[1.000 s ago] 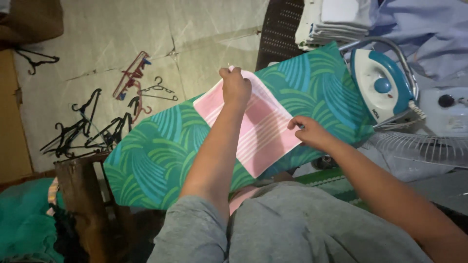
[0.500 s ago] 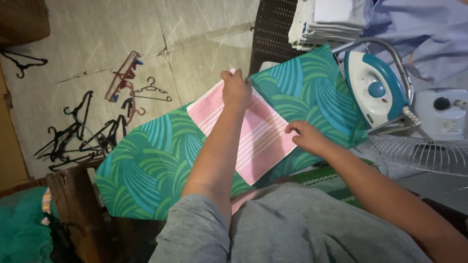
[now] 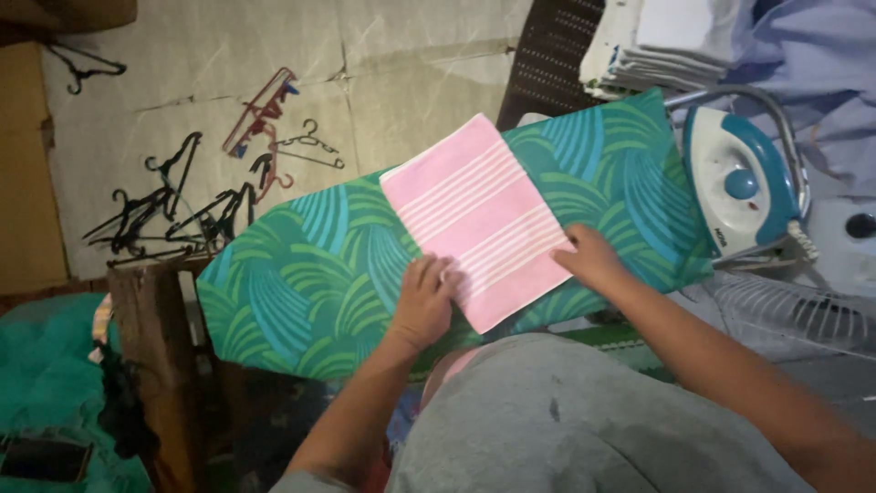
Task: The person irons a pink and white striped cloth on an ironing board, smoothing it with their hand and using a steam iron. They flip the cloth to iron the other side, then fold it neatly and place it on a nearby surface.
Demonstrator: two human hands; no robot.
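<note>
A pink cloth with white stripes [image 3: 474,210] lies flat across an ironing board covered in green and blue leaf-print fabric [image 3: 301,283]. My left hand [image 3: 424,297] rests on the cloth's near left edge, fingers pressing down on it. My right hand [image 3: 591,258] presses the cloth's near right corner against the board. A white and teal iron [image 3: 735,187] stands upright on its metal rest at the right end of the board, apart from both hands.
A stack of folded white cloths [image 3: 652,41] sits beyond the board next to a dark perforated chair [image 3: 547,55]. Several black and red hangers [image 3: 182,205] lie on the floor at left. A white fan grille [image 3: 794,306] is at right, a wooden stool [image 3: 155,338] at left.
My left hand has come back from the cloth's far edge to its near left edge. The cloth now lies flat and uncovered. My right hand stays at the near right corner.
</note>
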